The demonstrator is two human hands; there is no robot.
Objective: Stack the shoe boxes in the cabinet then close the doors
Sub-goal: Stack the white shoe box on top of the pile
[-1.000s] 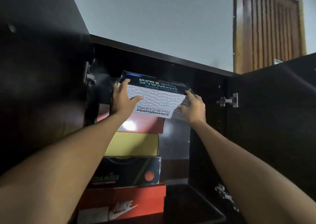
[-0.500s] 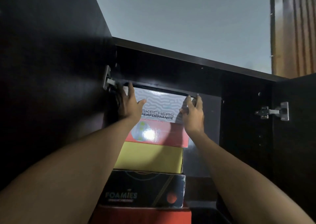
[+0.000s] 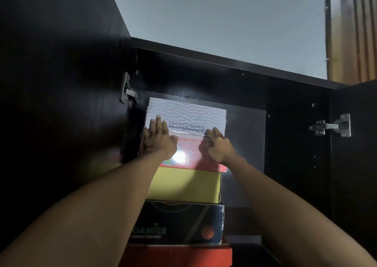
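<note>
A white Skechers shoe box (image 3: 189,113) lies on top of a stack inside the dark cabinet (image 3: 224,62), close under its top panel. Below it sit a red-pink box (image 3: 191,160), a yellow box (image 3: 183,187), a dark Foamies box (image 3: 183,219) and a red box (image 3: 179,254). My left hand (image 3: 159,140) presses flat against the front of the Skechers box and the red-pink box at their left side. My right hand (image 3: 219,146) rests with bent fingers against the Skechers box's lower right edge. Neither hand grips anything.
Both cabinet doors stand open: the left door (image 3: 61,83) close beside my left arm, the right door (image 3: 359,144) at the far right, each with a metal hinge (image 3: 330,126). Dark room remains inside the cabinet right of the stack. A wooden door (image 3: 355,32) stands behind.
The Skechers box has gone from tilted in both hands to lying flat on the stack. My hands have slid from its sides to its front face.
</note>
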